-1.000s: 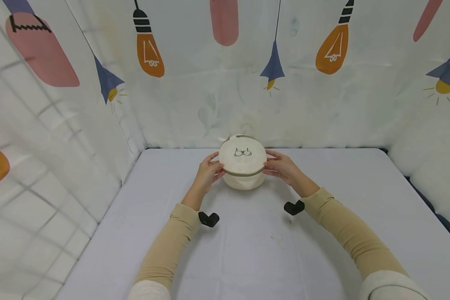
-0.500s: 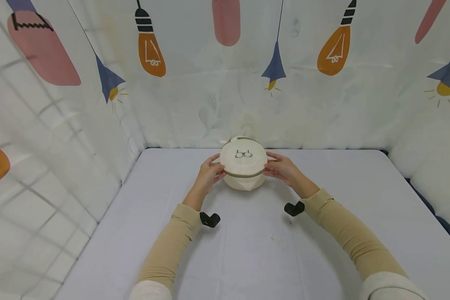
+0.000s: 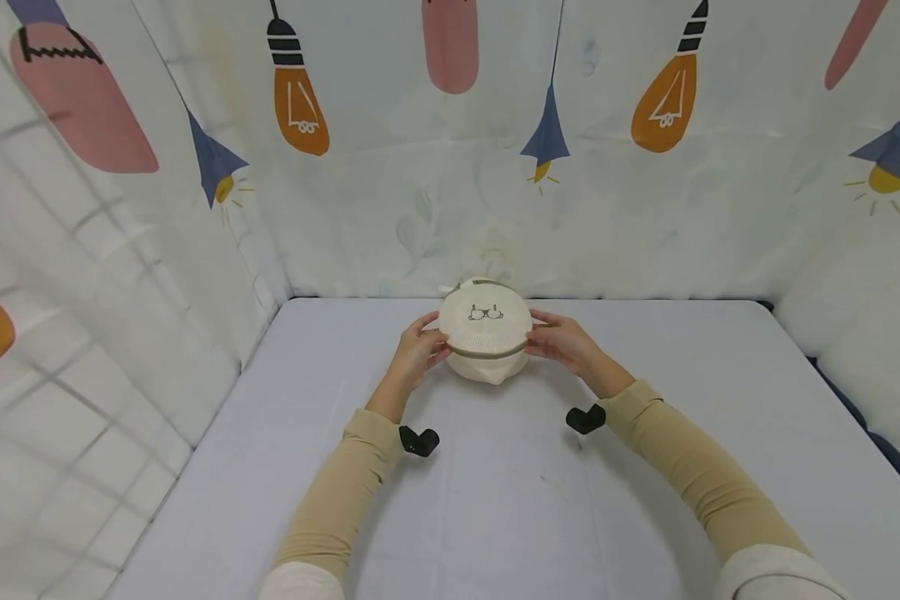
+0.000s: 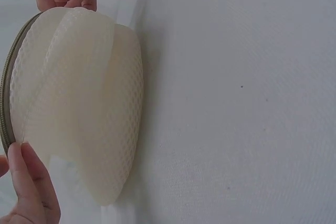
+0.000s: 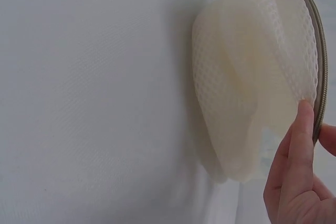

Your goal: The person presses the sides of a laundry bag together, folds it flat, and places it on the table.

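A round cream mesh pouch (image 3: 485,332) with an olive zipper band and a small printed drawing on its lid is held a little above the pale table (image 3: 495,500), tilted towards me. My left hand (image 3: 421,346) grips its left rim with thumb (image 4: 29,174) and fingers, and my right hand (image 3: 558,337) grips the right rim. The left wrist view shows the pouch (image 4: 79,114) from below, clear of the cloth. In the right wrist view the pouch (image 5: 252,87) bulges downward, with my right thumb (image 5: 299,145) on the zipper edge.
White sheets printed with bulbs and lamps (image 3: 300,100) hang on the back and both sides. The table's far edge (image 3: 645,298) lies just behind the pouch. Black wrist camera mounts (image 3: 418,440) sit under both sleeves.
The pouch has moved slightly away from me and a bit higher off the table between both hands; the grips stay the same.
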Demonstrator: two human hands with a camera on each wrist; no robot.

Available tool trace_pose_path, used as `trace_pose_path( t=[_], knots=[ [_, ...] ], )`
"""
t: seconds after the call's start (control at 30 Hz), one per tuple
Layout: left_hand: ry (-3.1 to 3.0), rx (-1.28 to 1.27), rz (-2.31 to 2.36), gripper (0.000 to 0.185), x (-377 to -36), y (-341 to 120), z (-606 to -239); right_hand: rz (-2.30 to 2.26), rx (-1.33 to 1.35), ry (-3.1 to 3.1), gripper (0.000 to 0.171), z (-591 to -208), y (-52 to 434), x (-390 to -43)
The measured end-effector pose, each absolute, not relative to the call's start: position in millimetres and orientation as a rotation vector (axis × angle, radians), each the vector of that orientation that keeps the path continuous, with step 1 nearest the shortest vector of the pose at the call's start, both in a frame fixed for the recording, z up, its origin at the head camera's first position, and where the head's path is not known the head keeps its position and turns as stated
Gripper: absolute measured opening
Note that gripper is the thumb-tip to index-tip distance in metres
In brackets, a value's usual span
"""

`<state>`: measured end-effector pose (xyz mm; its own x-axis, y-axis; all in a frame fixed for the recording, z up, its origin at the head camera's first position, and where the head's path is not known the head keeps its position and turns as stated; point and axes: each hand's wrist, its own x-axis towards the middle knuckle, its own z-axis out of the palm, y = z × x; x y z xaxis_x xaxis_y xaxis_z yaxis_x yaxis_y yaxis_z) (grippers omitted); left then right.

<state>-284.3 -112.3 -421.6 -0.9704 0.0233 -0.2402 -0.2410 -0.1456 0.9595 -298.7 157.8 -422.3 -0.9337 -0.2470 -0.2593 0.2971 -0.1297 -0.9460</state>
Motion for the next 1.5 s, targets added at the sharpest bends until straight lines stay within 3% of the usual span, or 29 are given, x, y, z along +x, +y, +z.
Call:
trace_pose_path(
  t=[1.5],
  knots=[
    [1.981,-0.269,2.173,0.062,-288,-114,-439,-2.077,0.054,1.803,0.064,-437,154,-301]
  ],
)
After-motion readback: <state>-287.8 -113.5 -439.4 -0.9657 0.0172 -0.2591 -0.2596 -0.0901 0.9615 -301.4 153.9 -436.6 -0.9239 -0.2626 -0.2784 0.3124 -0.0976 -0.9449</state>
